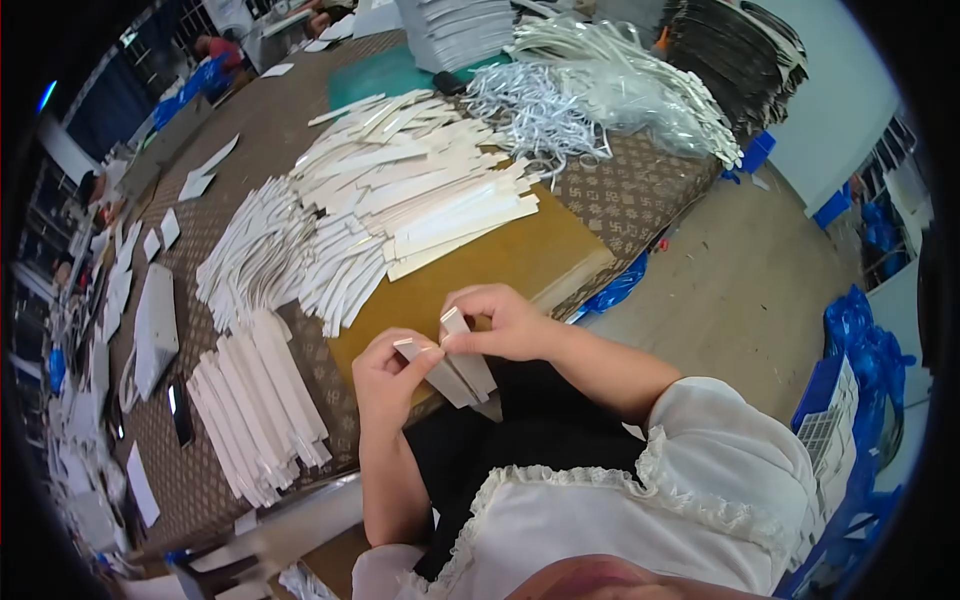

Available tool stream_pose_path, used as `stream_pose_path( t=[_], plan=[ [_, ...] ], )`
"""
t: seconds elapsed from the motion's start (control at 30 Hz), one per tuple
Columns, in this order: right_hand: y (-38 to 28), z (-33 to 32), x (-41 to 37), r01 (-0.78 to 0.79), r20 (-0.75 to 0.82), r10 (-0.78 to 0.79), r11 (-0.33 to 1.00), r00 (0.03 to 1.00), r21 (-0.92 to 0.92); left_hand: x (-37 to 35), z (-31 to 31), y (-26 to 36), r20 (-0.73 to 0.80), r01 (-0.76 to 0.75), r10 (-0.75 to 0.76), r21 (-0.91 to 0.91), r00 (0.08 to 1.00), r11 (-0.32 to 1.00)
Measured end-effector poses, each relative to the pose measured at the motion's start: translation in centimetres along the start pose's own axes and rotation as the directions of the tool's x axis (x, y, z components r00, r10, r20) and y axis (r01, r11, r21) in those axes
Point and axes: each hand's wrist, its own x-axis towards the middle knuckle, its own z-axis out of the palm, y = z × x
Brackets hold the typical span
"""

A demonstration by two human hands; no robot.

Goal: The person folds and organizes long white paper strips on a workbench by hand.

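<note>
Between my two hands, over the front edge of the table, are folded off-white strips [462, 378] hanging down toward my lap. My left hand [392, 368] pinches one strip near its upper end. My right hand [496, 322] grips the other beside it, and the fingertips of both hands nearly meet. Just beyond my hands lies a yellow-brown board [500, 265]. A broad pile of flat off-white strips [410, 180] covers its far part. Left of my hands, several bundled folded strips [258, 405] lie side by side on the patterned tablecloth [330, 400].
A tangle of thin white strips [540, 110], a clear plastic bag [640, 105] and a tall white stack [455, 35] stand at the back. A dark phone [180, 412] lies at the left. Blue plastic bags [868, 350] hang at the right. People sit far back left.
</note>
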Motion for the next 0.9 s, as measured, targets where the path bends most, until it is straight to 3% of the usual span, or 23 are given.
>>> stream_pose_path(
  t=[0.2, 0.27, 0.3, 0.53, 0.9],
  plan=[
    [-1.0, 0.1, 0.0, -0.076, 0.041, 0.078, 0.997, 0.996, -0.03, 0.0, 0.5, -0.3, 0.003, -0.135, 0.135, 0.024, 0.991, 0.99],
    [-0.7, 0.6, -0.1, 0.024, 0.008, -0.025, 0.999, 1.0, 0.022, -0.1, 0.5, -0.6, 0.013, -0.202, 0.201, 0.037, 0.979, 0.979],
    [-0.7, 0.7, -0.1, 0.076, -0.008, -0.075, 0.996, 0.997, 0.048, -0.1, 0.6, -0.7, 0.024, -0.204, 0.204, 0.03, 0.979, 0.978],
    [-0.6, 0.8, -0.3, 0.038, -0.007, -0.038, 0.998, 0.999, 0.041, -0.4, 0.8, -0.9, -0.037, -0.166, 0.166, -0.014, 0.985, 0.986],
    [0.2, 1.8, -0.5, 0.024, -0.062, -0.017, 0.991, 0.998, 0.129, -0.5, 0.7, -1.6, -0.014, -0.133, 0.132, -0.095, 0.991, 0.987]
  ],
)
